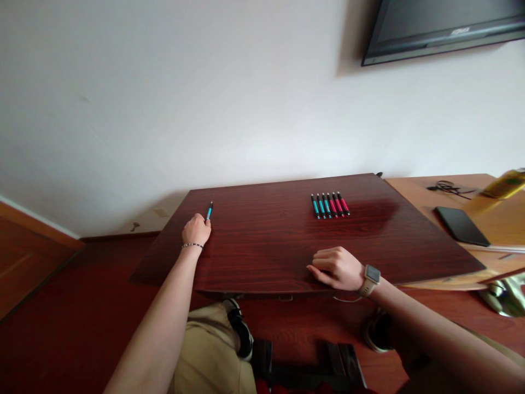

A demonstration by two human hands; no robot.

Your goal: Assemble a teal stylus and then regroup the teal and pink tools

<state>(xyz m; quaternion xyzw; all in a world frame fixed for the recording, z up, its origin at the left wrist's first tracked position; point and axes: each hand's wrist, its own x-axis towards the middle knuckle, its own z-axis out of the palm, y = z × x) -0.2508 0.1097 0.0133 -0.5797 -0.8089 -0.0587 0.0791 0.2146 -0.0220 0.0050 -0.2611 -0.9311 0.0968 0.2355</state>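
Blue pen [209, 211] pinched at its near end by the left hand [196, 230], its dark end pointing away from the fingers.
Those fingers are drawn in narrow at the surface of the table [262, 241]. Well to their right, and beyond the right hand [337, 268], three blue pens [321, 206] and three pink pens [337, 204] lie side by side in one row. The right hand rests in a loose fist near the table's near edge.

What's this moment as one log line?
left hand: holding blue pen; right hand: near table edge; pen row: three blue, three pink
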